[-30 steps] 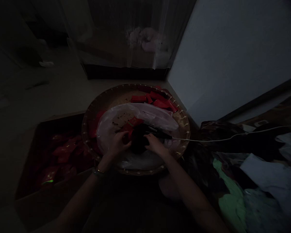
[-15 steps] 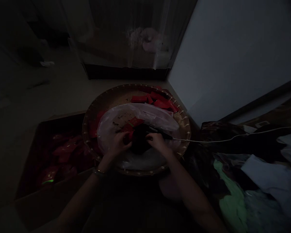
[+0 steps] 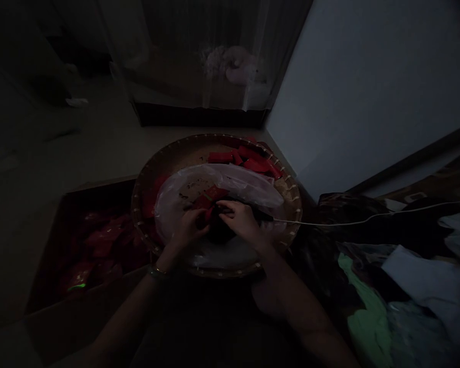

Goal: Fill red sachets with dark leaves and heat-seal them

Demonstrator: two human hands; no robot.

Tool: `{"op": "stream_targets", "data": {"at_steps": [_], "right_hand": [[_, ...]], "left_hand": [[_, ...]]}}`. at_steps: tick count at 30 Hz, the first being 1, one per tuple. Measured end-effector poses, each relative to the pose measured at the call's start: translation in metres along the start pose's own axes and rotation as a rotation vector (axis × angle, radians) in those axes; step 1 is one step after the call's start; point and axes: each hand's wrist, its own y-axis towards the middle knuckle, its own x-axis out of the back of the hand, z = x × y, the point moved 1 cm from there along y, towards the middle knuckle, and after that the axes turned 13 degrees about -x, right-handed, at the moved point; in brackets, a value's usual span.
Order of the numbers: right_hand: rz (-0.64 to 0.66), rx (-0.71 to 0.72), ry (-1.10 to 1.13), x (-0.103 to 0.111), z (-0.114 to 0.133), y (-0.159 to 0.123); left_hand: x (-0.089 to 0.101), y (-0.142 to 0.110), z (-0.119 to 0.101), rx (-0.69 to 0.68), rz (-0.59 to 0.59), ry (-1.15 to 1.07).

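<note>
Basket (image 3: 182,159) at centre; box (image 3: 61,327) beside it, left, holding red packets (image 3: 103,240). Plastic sheet (image 3: 249,185) lies in basket. Several red pieces (image 3: 255,163) sit by far rim, possibly done. Left hand (image 3: 187,227) grips small red scrap (image 3: 204,218) mid-basket, seemingly unfinished; right hand (image 3: 237,217) bent alongside, hold too dark to tell.

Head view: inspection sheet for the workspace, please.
Surface: round woven tray, translucent plastic inside.
Job's things: red item at the left hand; black corded object, partly behind the right hand.
Clutter: red pieces at tray's far right; dark specks.
Hands: close together; grip too dark to tell.
Cables: white cable, running right from the black corded object.
Surroundings: box of red packets left, piled fabric right, pale wall.
</note>
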Motion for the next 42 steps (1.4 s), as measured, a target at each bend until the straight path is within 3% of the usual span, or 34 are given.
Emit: {"op": "stream_targets", "data": {"at_steps": [12,20,26,31,36,39,42], "right_hand": [[-0.150,-0.010,-0.040,0.013,-0.015,-0.003],[-0.022,-0.075,-0.003,-0.010,-0.018,0.000],[-0.028,-0.060,-0.089,-0.008,-0.022,0.001],[-0.089,-0.131,-0.015,-0.008,-0.022,0.001],[0.080,-0.252,0.005,-0.017,-0.026,0.004],[0.119,-0.217,-0.039,-0.014,-0.030,0.006],[0.063,-0.120,-0.129,0.000,-0.032,0.009]], "left_hand": [[-0.001,-0.001,-0.001,0.008,0.005,0.000],[0.001,0.001,-0.008,-0.003,-0.022,0.030],[0.001,0.002,-0.007,0.003,0.006,0.059],[0.002,0.003,-0.011,0.022,0.058,0.061],[0.002,0.003,-0.018,0.055,0.141,0.098],[0.003,0.003,-0.021,0.066,0.179,0.043],[0.006,0.003,-0.023,0.066,0.236,-0.098]]}}
